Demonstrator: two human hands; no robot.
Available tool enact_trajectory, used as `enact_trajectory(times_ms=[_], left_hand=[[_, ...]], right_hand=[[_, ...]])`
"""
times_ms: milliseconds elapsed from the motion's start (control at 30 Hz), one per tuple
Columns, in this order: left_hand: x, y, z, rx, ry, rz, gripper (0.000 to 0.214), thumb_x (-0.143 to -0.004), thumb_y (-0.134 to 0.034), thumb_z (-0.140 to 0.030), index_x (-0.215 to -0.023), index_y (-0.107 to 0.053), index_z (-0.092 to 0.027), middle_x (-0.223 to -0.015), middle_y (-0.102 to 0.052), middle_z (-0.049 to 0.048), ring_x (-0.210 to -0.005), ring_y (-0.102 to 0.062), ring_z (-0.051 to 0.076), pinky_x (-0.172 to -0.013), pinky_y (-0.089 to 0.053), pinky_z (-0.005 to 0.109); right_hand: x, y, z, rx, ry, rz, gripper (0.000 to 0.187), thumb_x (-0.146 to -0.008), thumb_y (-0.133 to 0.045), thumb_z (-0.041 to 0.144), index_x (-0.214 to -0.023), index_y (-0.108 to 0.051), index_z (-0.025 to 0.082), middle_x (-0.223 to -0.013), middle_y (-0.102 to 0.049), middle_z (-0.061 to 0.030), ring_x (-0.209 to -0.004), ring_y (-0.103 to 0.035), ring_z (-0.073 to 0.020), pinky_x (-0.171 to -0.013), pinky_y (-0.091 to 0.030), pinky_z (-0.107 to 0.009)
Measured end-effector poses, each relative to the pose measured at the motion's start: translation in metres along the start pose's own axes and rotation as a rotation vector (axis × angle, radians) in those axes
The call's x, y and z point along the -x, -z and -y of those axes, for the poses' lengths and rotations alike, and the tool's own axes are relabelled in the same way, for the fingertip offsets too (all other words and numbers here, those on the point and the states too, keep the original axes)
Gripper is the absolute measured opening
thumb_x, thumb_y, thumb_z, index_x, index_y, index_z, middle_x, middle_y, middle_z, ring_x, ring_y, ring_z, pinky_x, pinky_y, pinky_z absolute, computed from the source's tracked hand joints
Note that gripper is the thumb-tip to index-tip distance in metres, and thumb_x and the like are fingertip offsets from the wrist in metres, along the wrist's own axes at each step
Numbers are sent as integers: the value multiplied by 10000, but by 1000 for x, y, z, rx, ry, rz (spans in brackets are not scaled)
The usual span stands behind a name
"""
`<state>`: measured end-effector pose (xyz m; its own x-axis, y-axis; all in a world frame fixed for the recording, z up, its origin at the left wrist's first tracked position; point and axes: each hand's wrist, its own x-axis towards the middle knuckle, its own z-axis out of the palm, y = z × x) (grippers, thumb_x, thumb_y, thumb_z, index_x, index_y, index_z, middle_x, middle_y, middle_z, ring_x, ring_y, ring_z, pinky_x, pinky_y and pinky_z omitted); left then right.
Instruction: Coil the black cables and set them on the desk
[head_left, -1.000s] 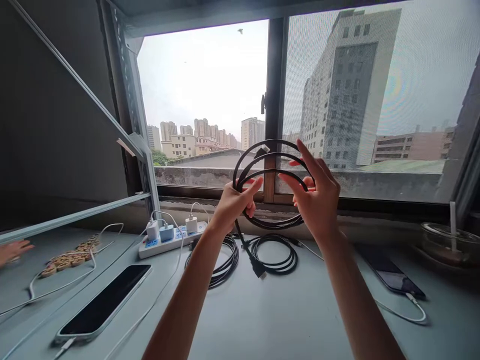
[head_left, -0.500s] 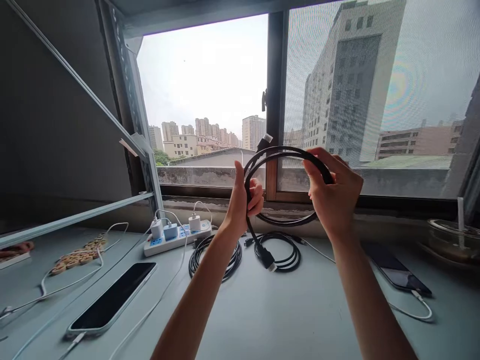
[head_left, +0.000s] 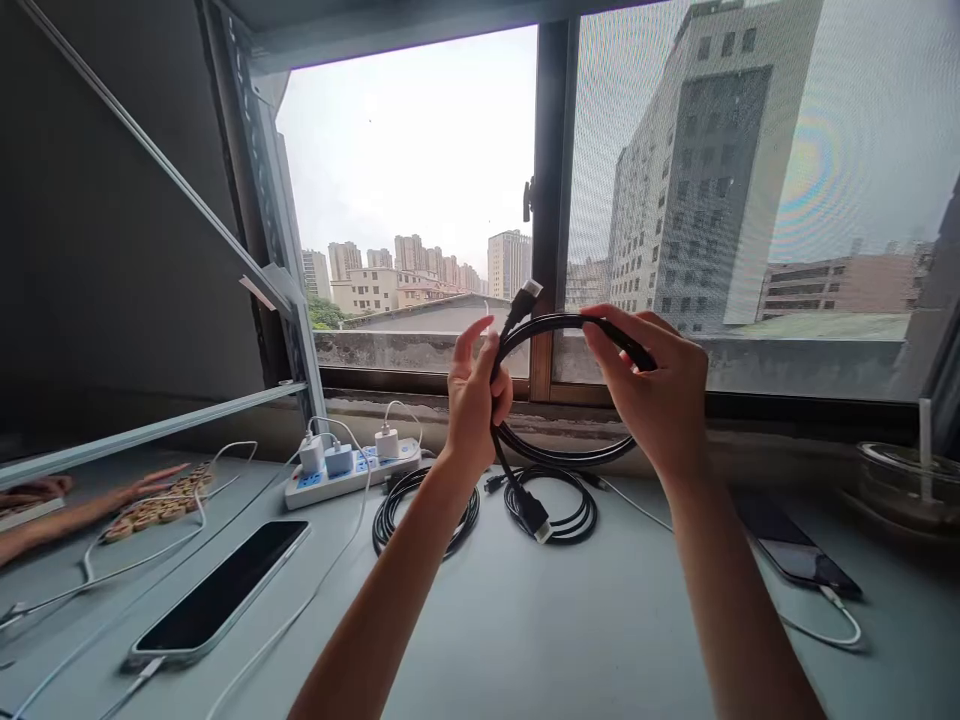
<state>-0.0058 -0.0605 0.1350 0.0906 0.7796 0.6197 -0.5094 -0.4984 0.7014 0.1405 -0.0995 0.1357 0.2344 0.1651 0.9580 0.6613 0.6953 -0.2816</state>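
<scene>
A black HDMI cable (head_left: 566, 458), wound into a loop, is held up above the table between my two hands. My left hand (head_left: 474, 395) is closed round the loop's left side, near both plugs. One plug (head_left: 525, 298) points up past the fingers; the other plug (head_left: 534, 512) hangs below. My right hand (head_left: 652, 375) pinches the loop's upper right between thumb and fingers. On the table below lie two more coiled black cables, one coil (head_left: 465, 530) partly behind my left forearm and a smaller coil (head_left: 581, 530) to its right.
A white power strip (head_left: 352, 478) with chargers stands at the back left. One phone (head_left: 225, 590) lies at left, another phone (head_left: 802, 550) at right, both on white cables. A lidded cup (head_left: 900, 480) stands far right. Another person's hand (head_left: 112, 500) reaches in at far left.
My right hand has moved slightly left and down along the loop. My left fingers have closed more round the cable near the upper plug. Another person's hand has appeared at far left.
</scene>
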Motion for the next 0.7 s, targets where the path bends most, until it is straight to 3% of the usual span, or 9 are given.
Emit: enact_trajectory(times_ms=[133,333,467,600,700], left_hand=[[3,-5,3,-64,-36,44,261,-837,-583,-433,-997,-632,-232,-433,-275,-110,-295,-208,27,-310,-74,207],[8,-11,-1,-131,-21,93,424,-782,-583,-579,-612,-569,-191,-376,-269,-93,-287,-201,22,-310,-70,210],[13,-15,-9,-213,-52,73,348,-667,-725,-514,-721,-683,-173,-365,-264,-109,-305,-192,14,-313,-105,196],[11,-10,-15,-295,-72,42,376,-642,-734,-517,-680,-694,-145,-363,-303,-99,-309,-225,12,-314,-138,192],[6,-2,-20,-349,-72,58,388,-620,-744,-518,-619,-669,-138,-354,-300,-98,-306,-226,9,-315,-135,191]], right_hand=[[-2,4,-4,17,-22,12,163,-851,-577,300,-900,-718,235,-713,-591,10,-557,-464,-96,-515,-360,-241],[-2,5,-2,31,66,-57,130,-857,-570,254,-921,-683,250,-886,-632,-20,-780,-581,-143,-596,-432,-249],[-1,3,0,34,66,-25,200,-880,-542,306,-1031,-664,256,-1031,-631,-42,-803,-597,-152,-573,-426,-254],[1,1,2,-27,-32,90,231,-898,-516,348,-872,-679,187,-740,-633,-18,-634,-565,-116,-580,-405,-248],[2,1,7,-141,-170,175,326,-891,-516,436,-793,-666,164,-487,-501,36,-457,-461,-80,-478,-342,-218]])
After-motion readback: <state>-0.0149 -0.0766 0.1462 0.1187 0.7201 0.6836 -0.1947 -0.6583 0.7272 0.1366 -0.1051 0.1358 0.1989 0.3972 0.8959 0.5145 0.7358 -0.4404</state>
